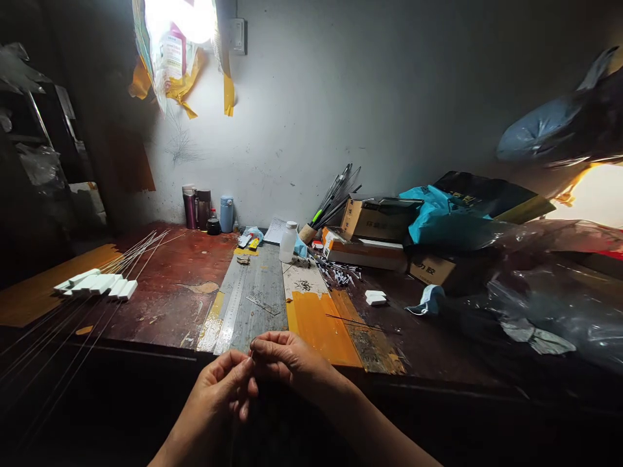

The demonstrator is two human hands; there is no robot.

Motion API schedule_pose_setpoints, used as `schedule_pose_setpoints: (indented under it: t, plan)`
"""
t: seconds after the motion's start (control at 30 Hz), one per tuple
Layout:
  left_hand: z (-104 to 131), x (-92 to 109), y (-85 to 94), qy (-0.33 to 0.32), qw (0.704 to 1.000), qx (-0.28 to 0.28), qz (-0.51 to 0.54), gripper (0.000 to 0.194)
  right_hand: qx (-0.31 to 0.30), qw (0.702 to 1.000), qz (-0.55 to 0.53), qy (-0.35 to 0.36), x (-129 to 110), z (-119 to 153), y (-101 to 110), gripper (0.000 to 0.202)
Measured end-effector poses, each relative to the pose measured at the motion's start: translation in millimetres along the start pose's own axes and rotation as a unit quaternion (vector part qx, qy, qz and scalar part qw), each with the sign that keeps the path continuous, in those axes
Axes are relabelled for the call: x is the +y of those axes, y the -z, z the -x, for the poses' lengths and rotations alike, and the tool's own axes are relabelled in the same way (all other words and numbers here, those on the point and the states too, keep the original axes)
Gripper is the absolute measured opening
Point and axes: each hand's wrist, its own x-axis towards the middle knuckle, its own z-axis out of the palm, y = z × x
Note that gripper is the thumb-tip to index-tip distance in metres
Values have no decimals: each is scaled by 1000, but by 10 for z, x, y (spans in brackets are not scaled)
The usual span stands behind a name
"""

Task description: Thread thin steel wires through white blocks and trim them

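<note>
My left hand (221,383) and my right hand (285,353) meet fingertip to fingertip at the table's front edge, in front of the grey board (257,305). Both are closed in a pinch. Whatever lies between the fingertips is too small and too hidden to name. A steel ruler (233,314) runs lengthwise on the board just beyond my left hand. Right of it lies a small flat metal strip (263,305). Orange tape (321,324) covers the surface beyond my right hand, and thin dark rods (353,321) lie across its right side.
White blocks with long thin rods (97,283) overhang the table's left front edge. A white plastic bottle (289,242) stands mid-table. Small black-and-white parts (343,275), two white blocks (375,298), a face mask (428,300) and boxes (382,217) lie to the right. Flasks (226,214) stand at the wall.
</note>
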Motion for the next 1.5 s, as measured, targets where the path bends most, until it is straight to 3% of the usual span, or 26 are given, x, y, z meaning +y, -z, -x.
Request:
schedule_pose_setpoints:
  t: [0.97, 1.3, 1.5]
  plan:
    - [-6, -19, 35, 6, 1000, 19, -18, 33, -10, 1000, 22, -14, -13, -20, 1, 29]
    - [10, -39, -6, -25, 1000, -1, -7, 26, 7, 981, 195, 21, -153, 80, -87, 34]
    - [111, -149, -4, 57, 998, 3, -5, 31, 43, 968, 246, 28, -257, 111, -91, 27]
